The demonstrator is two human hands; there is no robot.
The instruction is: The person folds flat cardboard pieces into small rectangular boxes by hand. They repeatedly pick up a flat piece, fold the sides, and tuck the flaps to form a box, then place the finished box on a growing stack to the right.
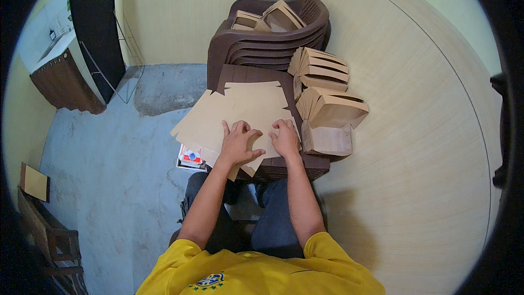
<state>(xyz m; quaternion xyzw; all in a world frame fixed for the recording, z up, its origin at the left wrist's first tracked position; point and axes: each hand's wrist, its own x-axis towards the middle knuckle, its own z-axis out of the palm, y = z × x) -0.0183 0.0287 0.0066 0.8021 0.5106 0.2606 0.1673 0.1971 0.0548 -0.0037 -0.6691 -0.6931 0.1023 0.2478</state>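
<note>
Pressing flat brown paper sheets [240, 110], lying stacked on dark brown stool [316, 165] ahead of knees. Left hand [238, 145] lying flat on sheet, fingers spread, gripping nothing. Right hand [285, 138] resting palm-down just beside it, fingers curled at a fold edge. Leaning just right: finished paper bags [327, 106]. Standing behind: stacked brown chairs [262, 43].

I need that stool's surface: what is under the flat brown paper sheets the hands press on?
Under the paper sheets a dark brown plastic stool shows at its edges; both hands cover part, its middle is hidden.
</note>
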